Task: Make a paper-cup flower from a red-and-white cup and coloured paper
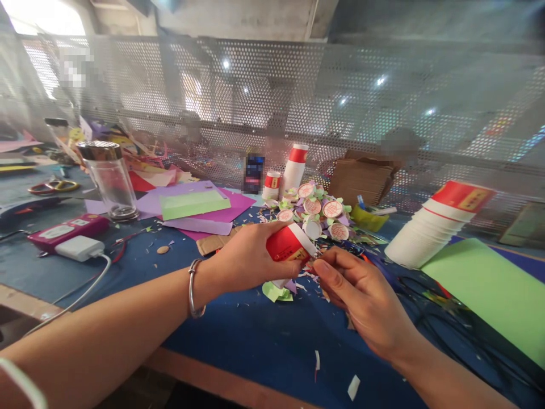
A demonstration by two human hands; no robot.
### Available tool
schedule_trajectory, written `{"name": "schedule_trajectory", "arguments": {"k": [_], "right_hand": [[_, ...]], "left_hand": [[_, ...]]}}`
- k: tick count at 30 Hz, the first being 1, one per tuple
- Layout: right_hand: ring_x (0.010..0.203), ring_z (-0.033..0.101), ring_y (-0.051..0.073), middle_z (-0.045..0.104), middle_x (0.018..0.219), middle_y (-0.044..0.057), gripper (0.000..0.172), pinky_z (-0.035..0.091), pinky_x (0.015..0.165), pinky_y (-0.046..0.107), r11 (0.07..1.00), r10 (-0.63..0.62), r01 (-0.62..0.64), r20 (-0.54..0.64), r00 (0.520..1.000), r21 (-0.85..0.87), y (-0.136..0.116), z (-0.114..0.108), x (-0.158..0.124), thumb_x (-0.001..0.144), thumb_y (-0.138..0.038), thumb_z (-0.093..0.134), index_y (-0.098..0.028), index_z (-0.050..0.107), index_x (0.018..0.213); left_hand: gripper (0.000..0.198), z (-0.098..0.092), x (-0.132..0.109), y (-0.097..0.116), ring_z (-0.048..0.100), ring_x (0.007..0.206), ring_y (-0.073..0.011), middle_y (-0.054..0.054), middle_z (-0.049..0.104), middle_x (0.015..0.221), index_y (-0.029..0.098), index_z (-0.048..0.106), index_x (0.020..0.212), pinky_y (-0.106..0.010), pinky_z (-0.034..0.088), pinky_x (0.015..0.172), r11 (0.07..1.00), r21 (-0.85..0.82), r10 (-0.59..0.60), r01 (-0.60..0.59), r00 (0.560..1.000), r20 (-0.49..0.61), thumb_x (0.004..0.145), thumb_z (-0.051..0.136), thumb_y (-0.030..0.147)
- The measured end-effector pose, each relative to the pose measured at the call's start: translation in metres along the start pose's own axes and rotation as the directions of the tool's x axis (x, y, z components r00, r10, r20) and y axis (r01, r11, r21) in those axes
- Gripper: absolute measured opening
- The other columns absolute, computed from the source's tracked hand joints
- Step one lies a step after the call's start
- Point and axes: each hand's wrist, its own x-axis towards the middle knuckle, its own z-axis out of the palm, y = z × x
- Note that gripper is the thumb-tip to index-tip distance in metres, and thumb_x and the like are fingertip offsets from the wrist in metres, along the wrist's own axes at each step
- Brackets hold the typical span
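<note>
My left hand (249,258) is closed around a red and white paper cup (286,245), which lies tilted with its rim toward my right hand. Close to that rim, my right hand (360,295) has thumb and forefinger pinched together; whatever sits between them is too small to make out. Beneath the cup, a green paper piece (277,292) and a bit of purple paper rest on the blue table. Just behind the hands is a heap of cut cup bottoms (313,207) with red prints and green and purple paper edges.
A leaning stack of paper cups (430,224) and a green sheet (489,284) are at right, near black cables. A glass jar (111,187), a purple box with a white charger (79,245) and scissors (53,185) are at left. Behind runs a perforated metal screen (264,96).
</note>
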Motion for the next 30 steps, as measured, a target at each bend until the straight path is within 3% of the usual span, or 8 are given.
{"name": "schedule_trajectory", "arguments": {"k": [8,19,30], "right_hand": [[0.052,0.028,0.009,0.04,0.061,-0.006,0.035,0.02,0.045,0.025,1.0,-0.016,0.016,-0.006,1.0,0.013,-0.002,0.003,-0.001,0.092,-0.055,0.062,-0.022,0.058,0.083],[0.049,0.025,0.008,0.036,0.059,-0.007,0.035,0.018,0.042,0.025,0.999,-0.037,0.037,0.009,0.999,-0.039,-0.003,0.0,-0.003,0.093,-0.054,0.059,-0.022,0.057,0.08],[0.05,0.024,0.008,0.036,0.061,-0.007,0.038,0.016,0.042,0.024,1.0,-0.006,0.006,-0.019,1.0,-0.022,0.0,0.007,-0.003,0.092,-0.055,0.06,-0.021,0.053,0.077]], "left_hand": [[0.04,0.002,0.001,-0.01,0.049,0.064,-0.0114,0.0,0.06,0.076,0.014,0.067,0.098,-0.022,0.038,0.054,0.982,-0.189,0.026,-0.005,0.994,0.109,0.075,0.073,0.047],[0.033,0.006,0.005,-0.011,0.05,0.062,-0.0102,0.002,0.06,0.074,0.014,0.064,0.096,-0.022,0.041,0.056,0.966,-0.249,-0.012,0.068,0.976,0.219,0.075,0.073,0.038],[0.031,0.007,0.005,-0.011,0.051,0.059,-0.0114,0.003,0.061,0.069,0.017,0.065,0.092,-0.023,0.036,0.053,0.999,-0.032,0.036,-0.032,0.991,0.126,0.072,0.071,0.04]]}}
